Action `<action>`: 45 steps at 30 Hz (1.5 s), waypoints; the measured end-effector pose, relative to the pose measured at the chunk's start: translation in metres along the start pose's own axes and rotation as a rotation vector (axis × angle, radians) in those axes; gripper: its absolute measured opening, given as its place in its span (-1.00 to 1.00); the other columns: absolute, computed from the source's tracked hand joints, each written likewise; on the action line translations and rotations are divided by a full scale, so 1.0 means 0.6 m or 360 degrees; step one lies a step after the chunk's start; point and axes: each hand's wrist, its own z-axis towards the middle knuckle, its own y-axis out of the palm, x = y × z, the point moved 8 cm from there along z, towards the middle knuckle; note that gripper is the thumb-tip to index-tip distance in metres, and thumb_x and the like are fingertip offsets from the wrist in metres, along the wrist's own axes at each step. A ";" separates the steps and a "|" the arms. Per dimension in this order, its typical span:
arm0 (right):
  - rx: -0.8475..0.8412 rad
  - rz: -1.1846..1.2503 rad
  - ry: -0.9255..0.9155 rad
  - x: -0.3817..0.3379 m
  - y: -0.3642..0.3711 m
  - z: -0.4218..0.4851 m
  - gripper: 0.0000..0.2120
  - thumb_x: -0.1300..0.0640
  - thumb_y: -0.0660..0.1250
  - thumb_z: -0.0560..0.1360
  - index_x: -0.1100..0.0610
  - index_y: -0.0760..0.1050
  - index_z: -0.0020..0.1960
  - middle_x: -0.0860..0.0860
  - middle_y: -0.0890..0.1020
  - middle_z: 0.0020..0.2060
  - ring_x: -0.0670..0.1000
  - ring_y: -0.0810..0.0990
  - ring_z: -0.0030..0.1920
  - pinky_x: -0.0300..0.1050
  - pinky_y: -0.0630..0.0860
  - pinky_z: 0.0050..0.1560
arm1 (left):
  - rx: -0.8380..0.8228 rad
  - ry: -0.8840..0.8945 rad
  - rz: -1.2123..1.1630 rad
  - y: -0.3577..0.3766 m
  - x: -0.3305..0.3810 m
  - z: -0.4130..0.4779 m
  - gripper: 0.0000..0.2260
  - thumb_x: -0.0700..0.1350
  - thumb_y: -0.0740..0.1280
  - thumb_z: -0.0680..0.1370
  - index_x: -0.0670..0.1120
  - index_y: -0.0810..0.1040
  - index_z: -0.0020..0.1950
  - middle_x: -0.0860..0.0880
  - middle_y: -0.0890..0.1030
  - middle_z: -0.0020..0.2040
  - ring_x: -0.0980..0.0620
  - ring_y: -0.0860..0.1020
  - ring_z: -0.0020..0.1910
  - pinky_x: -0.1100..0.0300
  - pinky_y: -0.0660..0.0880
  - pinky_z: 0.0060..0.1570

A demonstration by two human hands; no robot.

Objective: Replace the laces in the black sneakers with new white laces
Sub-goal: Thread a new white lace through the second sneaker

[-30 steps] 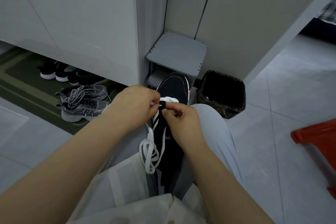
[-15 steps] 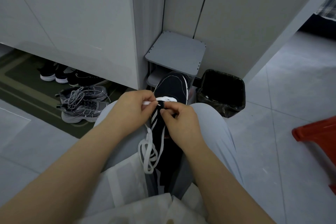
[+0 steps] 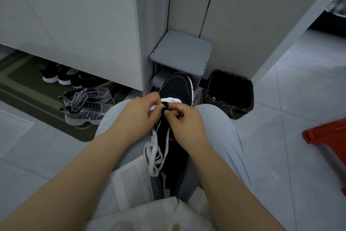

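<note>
The black sneaker [image 3: 176, 88] lies on the lap of the person, between the two knees, with its toe pointing to twelve o'clock. The white lace [image 3: 153, 155] already makes one flat bar across the lowest eyelets, and its free length hangs in loose loops at seven o'clock from the hands. The left hand [image 3: 138, 116] pinches the lace close to its tip between thumb and forefinger. The right hand [image 3: 185, 124], fingers curled, pinches the black eyelet edge just beside that tip. I judge that the step in hand is threading the next eyelet. To do it well, the right hand should hold the edge stiff and turn the hole toward the tip, while the left hand keeps its pinch near the tip so that it does not bend. The lace should then be pulled through flat, without a twist, and the loops kept free of knots. The lace is a flat, limp woven band. The upper of the sneaker looks matte and soft, with a thin pale seam line and a white sole edge. At nine o'clock stands a pair of grey sneakers [image 3: 86, 107] with tangled grey laces. At two o'clock is a square bin [image 3: 230, 92] with a glossy black liner, and at twelve a smooth grey shelf [image 3: 181, 50].
</note>
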 end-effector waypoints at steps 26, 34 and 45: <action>0.0046 0.0206 0.0064 -0.009 -0.019 0.005 -0.90 0.23 0.37 0.46 0.07 0.60 -0.20 -0.10 0.56 -0.53 -0.18 0.50 -0.47 -0.40 0.39 -0.41 | -0.0129 0.0315 0.0893 0.018 0.026 0.020 -0.75 -0.30 0.52 0.08 -0.08 0.48 -0.48 -0.01 0.42 -0.61 -0.05 0.41 -0.61 0.24 0.20 -0.40; 0.0223 -0.0035 -0.0110 -0.028 -0.060 -0.001 -0.91 0.17 0.36 0.46 0.05 0.59 -0.21 -0.06 0.57 -0.42 -0.07 0.54 -0.36 -0.14 0.51 -0.24 | 0.0130 0.0229 0.0441 -0.005 0.023 0.009 -0.84 -0.08 0.21 0.47 -0.10 0.55 -0.14 -0.04 0.58 -0.31 -0.09 0.51 -0.30 0.05 0.41 -0.13; 0.0168 0.1123 0.0016 -0.030 -0.196 -0.052 -0.71 0.28 0.06 0.59 0.07 0.37 -0.26 -0.12 0.28 -0.55 -0.14 0.20 -0.54 -0.32 0.25 -0.52 | -0.0557 0.0153 0.0137 0.023 0.015 0.059 -0.89 -0.15 0.32 0.47 0.04 0.42 -0.12 0.11 0.51 -0.24 0.13 0.43 -0.23 0.38 0.31 -0.28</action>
